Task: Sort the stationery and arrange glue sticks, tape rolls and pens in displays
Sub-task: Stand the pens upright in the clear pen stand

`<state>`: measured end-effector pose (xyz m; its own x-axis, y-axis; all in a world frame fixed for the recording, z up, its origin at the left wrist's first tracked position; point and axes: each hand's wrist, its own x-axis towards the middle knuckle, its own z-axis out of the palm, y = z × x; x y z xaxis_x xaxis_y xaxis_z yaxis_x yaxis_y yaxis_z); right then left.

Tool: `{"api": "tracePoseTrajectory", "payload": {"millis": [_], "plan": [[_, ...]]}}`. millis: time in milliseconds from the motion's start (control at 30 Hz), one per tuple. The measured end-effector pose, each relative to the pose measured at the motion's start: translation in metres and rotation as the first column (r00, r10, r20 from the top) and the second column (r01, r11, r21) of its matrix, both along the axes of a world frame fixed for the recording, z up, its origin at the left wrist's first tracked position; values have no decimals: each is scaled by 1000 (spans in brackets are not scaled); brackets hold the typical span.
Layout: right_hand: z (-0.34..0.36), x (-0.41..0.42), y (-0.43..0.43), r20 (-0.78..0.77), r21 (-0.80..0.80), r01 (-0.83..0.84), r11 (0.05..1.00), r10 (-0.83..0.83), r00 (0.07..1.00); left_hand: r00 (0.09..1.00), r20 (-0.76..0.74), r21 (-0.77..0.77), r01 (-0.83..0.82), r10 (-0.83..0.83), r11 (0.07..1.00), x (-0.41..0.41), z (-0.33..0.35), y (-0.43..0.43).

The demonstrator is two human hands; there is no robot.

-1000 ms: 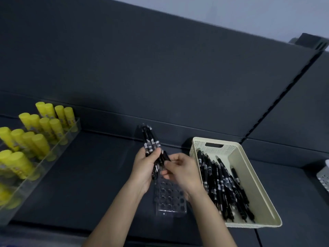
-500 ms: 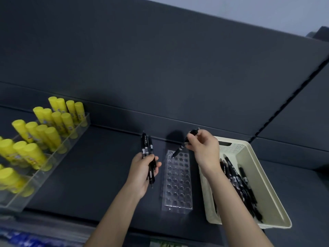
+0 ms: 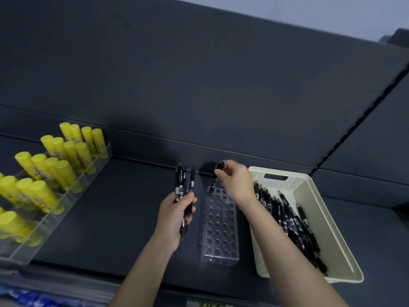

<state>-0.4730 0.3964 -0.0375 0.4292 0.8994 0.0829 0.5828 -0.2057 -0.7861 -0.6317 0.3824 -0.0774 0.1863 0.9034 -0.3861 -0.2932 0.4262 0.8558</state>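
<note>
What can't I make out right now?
Head view:
- Tip of the single black pen in the right hand: too small against the clear plastic holder to tell if it's in a hole.
- Black pens in the left hand: overlapping, count unclear.
- Yellow glue sticks: nearest rows cut by the left edge.

My right hand covers most of the pen it pinches; whether its tip sits in the clear holder I can't tell. My left hand hides the bundled pens midway, count unclear. The picture's left edge cuts off the glue sticks
</note>
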Motion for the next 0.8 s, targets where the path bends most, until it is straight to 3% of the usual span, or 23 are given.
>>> {"api": "tracePoseTrajectory", "payload": {"millis": [200, 400, 500, 600, 700, 800], "plan": [[2, 0, -4, 176, -14, -81, 997, 82, 981, 1000, 18, -31, -15, 15, 999, 3, 5, 3], [4, 3, -6, 200, -11, -75, 997, 75, 977, 997, 56, 4, 55, -56, 998, 2, 13, 1], [14, 5, -10, 65, 84, -36, 996, 30, 997, 987, 126, 40, 92, -97, 995, 3, 17, 1], [17, -2, -23, -195, 130, 32, 991, -6, 981, 972, 176, 82, 146, -158, 986, 7, 22, 0], [15, -14, -40, -442, 89, 12, 996, 29, 896, 958, 142, 157, 228, -250, 961, 13, 25, -3], [13, -16, -47, -507, 91, 2, 996, 44, 861, 954, 60, 217, 275, -294, 937, 19, 26, -3]]}}
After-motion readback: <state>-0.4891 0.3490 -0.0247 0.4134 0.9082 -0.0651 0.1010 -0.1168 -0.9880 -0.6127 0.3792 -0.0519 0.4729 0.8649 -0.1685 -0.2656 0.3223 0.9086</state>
